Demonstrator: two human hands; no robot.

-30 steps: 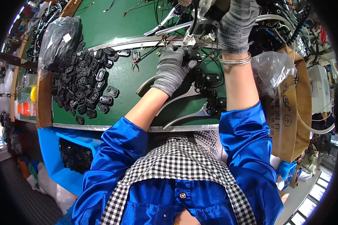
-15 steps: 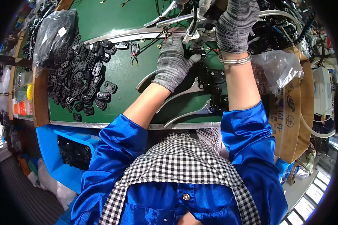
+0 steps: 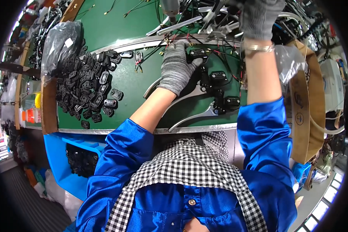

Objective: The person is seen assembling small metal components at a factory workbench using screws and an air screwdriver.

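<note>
Left hand (image 3: 177,69): gloved in grey knit, thumb spread from fingers; whether it grips, cannot tell.
Black rectangular block (image 3: 197,53): just right of those fingers, beyond the thumb.
Curved silver metal lever (image 3: 152,87): end showing left of the wrist, rest hidden.
Right hand (image 3: 261,17): likewise gloved, cut off by the upper edge; grip unclear.

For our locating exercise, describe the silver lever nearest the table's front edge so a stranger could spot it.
On the green tabletop, find the gloved left hand, then look below and right. The lowest silver lever there curves from a black fitting; unlike its neighbours, it lies closest to the metal front edge.
</note>
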